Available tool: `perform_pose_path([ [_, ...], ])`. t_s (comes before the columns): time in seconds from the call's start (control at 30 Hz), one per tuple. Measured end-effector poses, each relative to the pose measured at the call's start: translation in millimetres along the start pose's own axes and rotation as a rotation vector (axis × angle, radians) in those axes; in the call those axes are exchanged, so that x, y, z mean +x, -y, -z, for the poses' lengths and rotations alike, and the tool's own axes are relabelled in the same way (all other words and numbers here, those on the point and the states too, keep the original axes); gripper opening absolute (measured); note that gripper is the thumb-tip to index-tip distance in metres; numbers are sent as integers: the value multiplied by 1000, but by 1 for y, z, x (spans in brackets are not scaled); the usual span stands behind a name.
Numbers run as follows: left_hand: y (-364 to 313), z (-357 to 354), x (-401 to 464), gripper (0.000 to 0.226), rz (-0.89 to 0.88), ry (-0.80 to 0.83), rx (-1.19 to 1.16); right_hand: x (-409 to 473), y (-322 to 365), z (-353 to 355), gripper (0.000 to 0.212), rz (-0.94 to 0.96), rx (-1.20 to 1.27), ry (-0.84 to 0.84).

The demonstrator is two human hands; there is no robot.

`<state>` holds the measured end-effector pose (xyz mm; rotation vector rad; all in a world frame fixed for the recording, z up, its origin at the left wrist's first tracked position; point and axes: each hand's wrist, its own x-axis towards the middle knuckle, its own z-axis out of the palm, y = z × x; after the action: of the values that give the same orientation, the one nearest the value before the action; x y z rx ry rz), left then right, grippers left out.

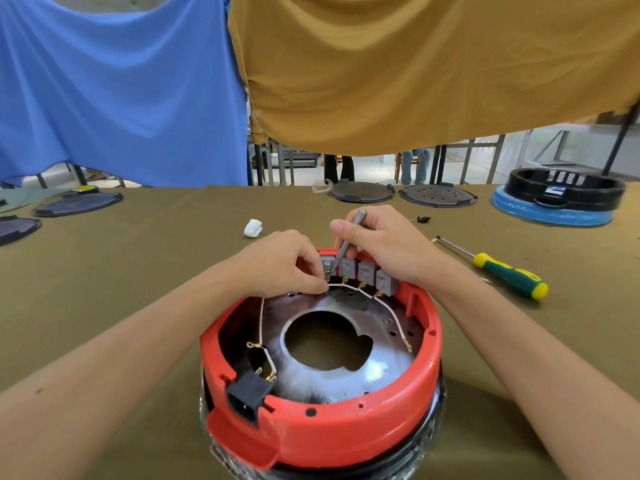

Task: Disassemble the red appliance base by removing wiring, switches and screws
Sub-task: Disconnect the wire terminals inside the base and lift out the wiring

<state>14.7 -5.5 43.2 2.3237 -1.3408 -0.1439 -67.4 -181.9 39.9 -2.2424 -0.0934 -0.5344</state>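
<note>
The red appliance base lies upside down on the table in front of me, its silver metal plate exposed. Several grey switches line its far rim, joined by a white wire with brass terminals. My right hand grips a thin grey metal tool whose tip touches the leftmost switch. My left hand pinches the white wire at that same switch. A black power socket sits in the near left rim.
A green and yellow screwdriver lies right of the base. A white wad and a small black part sit beyond my hands. Dark round covers and a black and blue base line the far edge.
</note>
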Motion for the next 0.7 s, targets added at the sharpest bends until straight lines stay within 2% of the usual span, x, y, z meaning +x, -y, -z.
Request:
perform_pose_path([
  [0.27, -1, 0, 0, 9, 0, -6, -6, -6, -2, -2, 30, 63, -53, -48],
  [0.7, 0, 0, 0, 9, 5, 1, 22, 0, -4, -3, 36, -21, 45, -17],
])
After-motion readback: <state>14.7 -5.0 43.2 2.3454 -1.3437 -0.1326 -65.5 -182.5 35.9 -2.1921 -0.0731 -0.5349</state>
